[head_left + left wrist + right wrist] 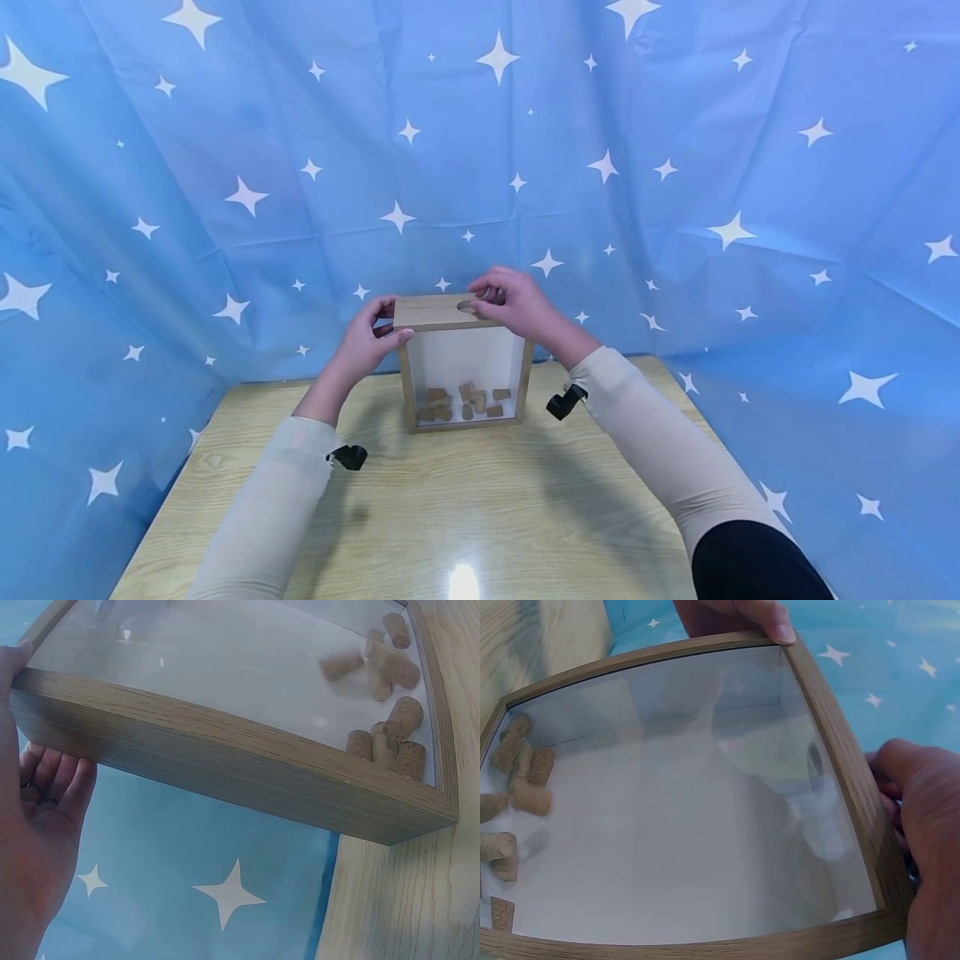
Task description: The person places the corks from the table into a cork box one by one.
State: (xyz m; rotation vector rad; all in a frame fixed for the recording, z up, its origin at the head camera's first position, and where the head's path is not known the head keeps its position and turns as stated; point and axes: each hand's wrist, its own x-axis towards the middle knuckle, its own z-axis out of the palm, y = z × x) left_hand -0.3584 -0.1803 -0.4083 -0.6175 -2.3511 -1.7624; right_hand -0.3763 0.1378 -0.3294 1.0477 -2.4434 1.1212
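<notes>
A wooden box [431, 312] with a clear front stands upright on the table, a round hole [467, 307] in its top. Several corks [405, 720] lie at the bottom, behind the clear panel; one blurred cork [341, 665] appears to be in motion among them. My left hand [365, 342] grips the upper left corner, thumb at the front edge and fingers around the side. Over the hole, my right hand [517, 304] has its thumb and bent fingers apart, with nothing visible between them. In the right wrist view its fingertips are partly hidden by the frame.
The light wood table [450, 500] extends in front of the box. Close behind it hangs a blue curtain [465, 183] with white stars. A small black wrist camera [566, 402] sticks out from the right sleeve, another [348, 457] from the left.
</notes>
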